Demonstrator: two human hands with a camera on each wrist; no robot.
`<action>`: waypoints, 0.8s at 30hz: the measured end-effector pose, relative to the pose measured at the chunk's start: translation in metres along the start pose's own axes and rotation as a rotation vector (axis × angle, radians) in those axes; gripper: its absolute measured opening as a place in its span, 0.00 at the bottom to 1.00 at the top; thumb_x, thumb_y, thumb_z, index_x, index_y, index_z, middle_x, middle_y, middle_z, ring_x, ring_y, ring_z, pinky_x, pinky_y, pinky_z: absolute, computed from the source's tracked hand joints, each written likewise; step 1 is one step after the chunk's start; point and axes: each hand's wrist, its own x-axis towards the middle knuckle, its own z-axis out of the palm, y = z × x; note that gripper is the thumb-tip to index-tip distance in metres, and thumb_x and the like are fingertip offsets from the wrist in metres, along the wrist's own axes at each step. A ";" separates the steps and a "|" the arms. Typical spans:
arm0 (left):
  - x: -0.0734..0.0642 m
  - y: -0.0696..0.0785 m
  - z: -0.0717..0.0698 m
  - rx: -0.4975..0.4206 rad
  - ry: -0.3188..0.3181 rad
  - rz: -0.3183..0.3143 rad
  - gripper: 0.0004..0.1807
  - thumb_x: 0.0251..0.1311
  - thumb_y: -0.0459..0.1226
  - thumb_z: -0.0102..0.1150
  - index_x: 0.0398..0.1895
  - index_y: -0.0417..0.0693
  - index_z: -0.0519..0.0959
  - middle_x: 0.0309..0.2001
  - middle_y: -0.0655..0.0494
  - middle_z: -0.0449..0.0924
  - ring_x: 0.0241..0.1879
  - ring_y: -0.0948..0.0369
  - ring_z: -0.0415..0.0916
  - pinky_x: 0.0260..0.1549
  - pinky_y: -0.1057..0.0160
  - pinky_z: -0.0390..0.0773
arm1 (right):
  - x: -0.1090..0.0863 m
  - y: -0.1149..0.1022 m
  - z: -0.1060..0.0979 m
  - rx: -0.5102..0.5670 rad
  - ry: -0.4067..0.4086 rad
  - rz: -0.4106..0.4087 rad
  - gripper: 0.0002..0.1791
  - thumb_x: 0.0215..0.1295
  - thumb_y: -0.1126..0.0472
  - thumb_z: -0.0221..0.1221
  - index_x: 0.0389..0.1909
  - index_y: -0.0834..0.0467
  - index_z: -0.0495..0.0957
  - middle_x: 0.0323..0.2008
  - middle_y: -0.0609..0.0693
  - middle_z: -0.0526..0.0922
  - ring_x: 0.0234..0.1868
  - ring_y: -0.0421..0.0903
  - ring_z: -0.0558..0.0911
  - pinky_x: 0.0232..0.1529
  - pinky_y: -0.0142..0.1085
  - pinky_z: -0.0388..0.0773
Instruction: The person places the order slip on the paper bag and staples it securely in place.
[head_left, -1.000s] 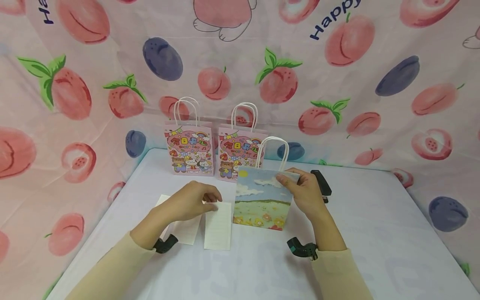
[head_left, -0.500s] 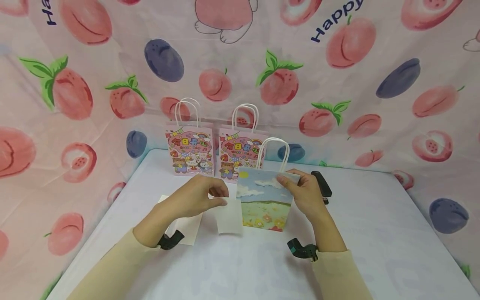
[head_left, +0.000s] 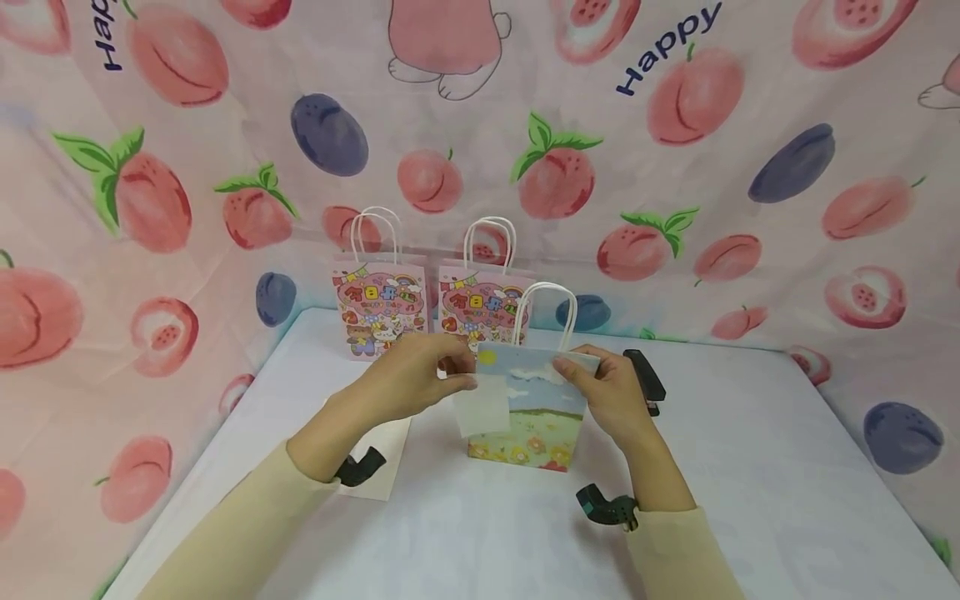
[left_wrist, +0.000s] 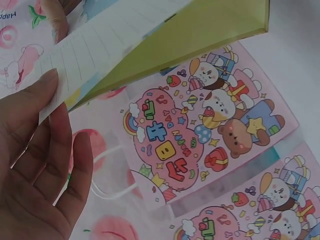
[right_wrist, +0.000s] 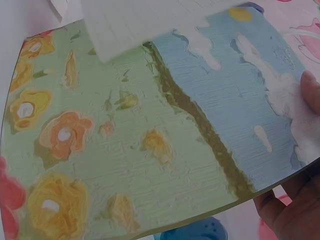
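Between thumb and fingers, my left hand (head_left: 416,379) pinches a white sheet of paper (head_left: 486,408) by its upper left corner. Faint ruled lines cross the sheet (left_wrist: 90,55) in the left wrist view. It overlaps the left front of a paper bag (head_left: 543,433) printed with sky, clouds, and a flower meadow. My right hand (head_left: 609,392) grips that bag's upper right edge, thumb on the front and fingers behind. White twisted handles (head_left: 546,292) rise from the bag. The right wrist view shows the sheet's corner over the bag's printed meadow (right_wrist: 125,145).
Two pink cartoon gift bags, one on the left (head_left: 375,292) and one on the right (head_left: 480,292), stand behind. A black stapler (head_left: 643,379) lies beyond my right hand. More white paper (head_left: 387,458) lies on the table under my left forearm. A fruit-print cloth (head_left: 450,100) hangs at the back.
My left hand has lifted the sheet off the table and carried it right, over the front of the meadow bag. My right hand keeps its grip on the bag.
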 end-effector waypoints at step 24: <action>0.033 0.011 0.001 0.249 0.190 0.172 0.10 0.58 0.38 0.76 0.35 0.49 0.82 0.30 0.60 0.80 0.31 0.65 0.75 0.31 0.67 0.78 | -0.002 0.001 0.000 0.009 0.000 -0.014 0.18 0.72 0.53 0.65 0.48 0.65 0.84 0.37 0.42 0.91 0.36 0.41 0.91 0.40 0.37 0.88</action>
